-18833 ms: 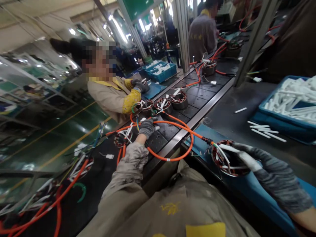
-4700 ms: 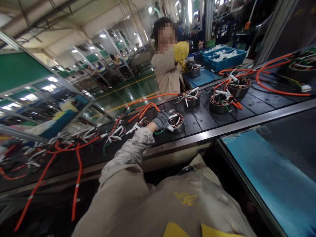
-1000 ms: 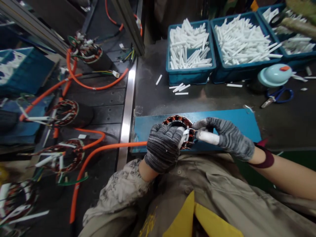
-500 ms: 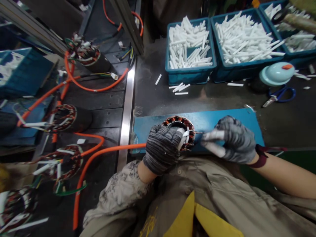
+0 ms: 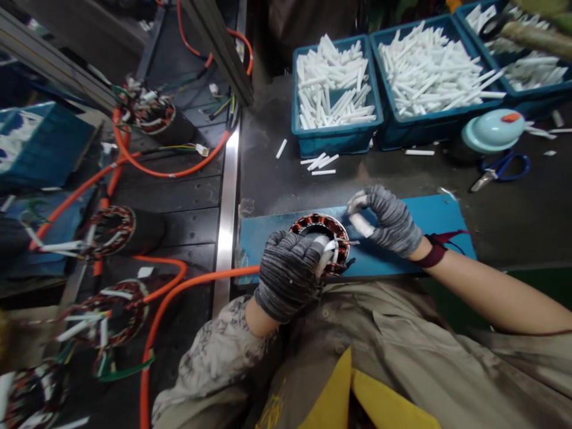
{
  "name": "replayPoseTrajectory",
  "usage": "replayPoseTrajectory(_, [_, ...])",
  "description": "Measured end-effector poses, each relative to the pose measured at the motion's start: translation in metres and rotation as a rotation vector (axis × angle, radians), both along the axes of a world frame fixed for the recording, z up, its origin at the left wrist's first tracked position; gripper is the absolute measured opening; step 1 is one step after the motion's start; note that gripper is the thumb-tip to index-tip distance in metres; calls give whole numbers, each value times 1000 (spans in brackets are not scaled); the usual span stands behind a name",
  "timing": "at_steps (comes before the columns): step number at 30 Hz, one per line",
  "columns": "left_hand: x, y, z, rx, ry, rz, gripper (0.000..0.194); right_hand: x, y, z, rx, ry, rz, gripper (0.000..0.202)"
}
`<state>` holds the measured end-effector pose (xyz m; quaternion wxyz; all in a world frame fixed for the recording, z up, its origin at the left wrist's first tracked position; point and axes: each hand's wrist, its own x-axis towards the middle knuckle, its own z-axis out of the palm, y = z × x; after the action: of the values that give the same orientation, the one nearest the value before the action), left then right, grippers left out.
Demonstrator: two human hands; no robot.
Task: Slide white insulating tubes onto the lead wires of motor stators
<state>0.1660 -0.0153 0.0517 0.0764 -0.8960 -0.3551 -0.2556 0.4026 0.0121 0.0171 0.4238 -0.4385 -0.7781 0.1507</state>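
Observation:
A ring-shaped motor stator (image 5: 322, 222) with copper windings rests on a blue mat (image 5: 435, 220). My left hand (image 5: 288, 274), in a grey striped glove with pale fingertips, is closed on its near left side, covering part of the ring. White sleeving and wire ends stick out by those fingertips, toward the right. Just right of the stator, apart from it, is my gloved right hand (image 5: 386, 220). Its thumb and forefinger are curved with a gap between them, and I see nothing held there. An orange cable (image 5: 214, 274) runs leftward from behind my left hand.
Blue bins (image 5: 337, 140) of white tubes line the back, with several loose tubes (image 5: 324, 173) in front. A light-blue-lidded bottle (image 5: 496, 131) and blue-handled scissors (image 5: 504, 170) lie right. More stators (image 5: 118, 226) with cables sit on the slatted conveyor (image 5: 187, 202) at left.
My right hand has moved up and slightly left, its thumb and forefinger now away from the wire end. The left hand keeps its hold on the stator. The whole view has shifted slightly.

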Motion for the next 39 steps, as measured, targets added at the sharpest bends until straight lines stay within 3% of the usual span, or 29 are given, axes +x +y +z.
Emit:
replayPoseTrajectory(2, [0, 0, 0, 22, -17, -14, 18, 3, -2, 0, -50, 51, -3, 6])
replayPoseTrajectory(4, [0, 0, -1, 39, -27, -13, 18, 2, -7, 4, -82, 64, 81, 11])
replayPoseTrajectory(8, [-1, 0, -1, 15, -14, 3, 18, -8, -15, 16, -39, -10, 159, 11])
replayPoseTrajectory(11, [-1, 0, -1, 6, -17, -2, 16, -13, -12, 17, -88, -5, 52, 6])
replayPoseTrajectory(16, [-1, 0, -1, 16, -42, -16, 15, -4, -3, 6, -240, 235, -146, 7])
replayPoseTrajectory(19, [-1, 0, -2, 1, -41, -9, 16, -3, -7, 8, -301, 248, -32, 8])
replayPoseTrajectory(23, [-2, 1, -1, 18, -33, -15, 17, -13, -15, 17, -171, 132, 97, 6])
replayPoseTrajectory(27, [-2, 3, 1, 11, -9, -16, 18, -20, -10, 15, -181, 108, 38, 6])
replayPoseTrajectory(32, [-5, 6, 3, -63, -43, 23, 22, -6, 1, -4, -260, 155, -283, 11])
replayPoseTrajectory(33, [-7, 8, 3, -91, -50, 35, 24, -2, 1, -5, -268, 175, -289, 13])
replayPoseTrajectory(35, [-9, 12, 2, -149, -62, 44, 30, 5, -2, -2, -272, 204, -151, 13])
replayPoseTrajectory(39, [-12, 19, -3, -264, -79, 37, 37, 0, -5, 11, -249, 221, 360, 34])
